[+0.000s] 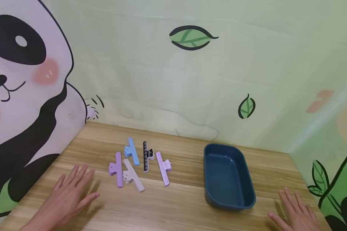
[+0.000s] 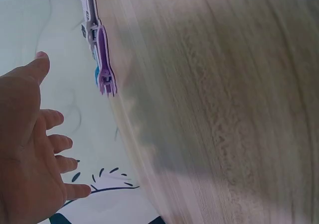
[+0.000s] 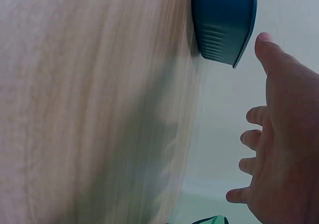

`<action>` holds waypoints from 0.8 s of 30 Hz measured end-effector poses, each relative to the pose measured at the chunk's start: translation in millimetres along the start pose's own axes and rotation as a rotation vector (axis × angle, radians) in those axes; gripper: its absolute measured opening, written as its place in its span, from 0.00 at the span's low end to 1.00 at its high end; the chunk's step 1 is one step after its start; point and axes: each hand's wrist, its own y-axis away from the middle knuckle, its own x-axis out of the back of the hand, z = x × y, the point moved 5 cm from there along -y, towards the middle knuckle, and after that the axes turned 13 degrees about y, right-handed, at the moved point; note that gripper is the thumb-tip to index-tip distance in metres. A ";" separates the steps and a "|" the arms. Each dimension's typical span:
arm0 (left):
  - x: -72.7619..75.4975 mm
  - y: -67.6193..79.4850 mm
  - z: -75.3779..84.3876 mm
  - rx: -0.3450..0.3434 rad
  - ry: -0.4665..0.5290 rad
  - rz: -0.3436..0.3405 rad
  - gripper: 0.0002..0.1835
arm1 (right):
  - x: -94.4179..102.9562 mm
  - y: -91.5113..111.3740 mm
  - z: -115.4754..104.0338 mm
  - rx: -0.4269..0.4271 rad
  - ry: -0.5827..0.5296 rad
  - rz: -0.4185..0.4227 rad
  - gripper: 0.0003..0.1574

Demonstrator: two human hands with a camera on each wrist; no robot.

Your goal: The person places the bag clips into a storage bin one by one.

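My left hand [image 1: 70,195] hovers palm down over the table at the left, fingers spread and holding nothing. Just beyond its fingers lies a purple bag clip [image 1: 119,170], with a grey clip [image 1: 134,175] beside it. Further back are a blue clip [image 1: 132,151] and a black clip [image 1: 146,156] with white marks. A lilac clip [image 1: 163,169] lies rightmost of the group. A dark blue rectangular bin [image 1: 229,176] stands to the right, its inside bare. My right hand [image 1: 298,213], fingers spread and holding nothing, is to the right of the bin's near end.
The wood-grain table [image 1: 150,210] meets a pale green cloth backdrop [image 1: 133,64] along its back edge. A printed panda [image 1: 57,106] covers the left side of the cloth. More cloth with printed leaves [image 1: 319,175] borders the right side.
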 end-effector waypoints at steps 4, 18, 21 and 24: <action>2.5 -3.0 2.8 -0.020 0.010 0.029 0.43 | 2.4 1.9 -1.8 0.010 -0.037 0.006 0.61; 16.4 -24.1 22.9 -0.171 0.144 0.327 0.33 | 34.7 -9.1 -23.8 -0.079 -0.192 -0.027 0.56; 16.1 -30.1 25.2 -0.126 0.195 0.345 0.30 | 38.7 -12.3 -30.3 -0.100 -0.266 -0.021 0.54; 14.9 -37.4 26.4 -0.072 0.247 0.346 0.28 | 41.3 -15.1 -36.5 -0.115 -0.360 -0.002 0.52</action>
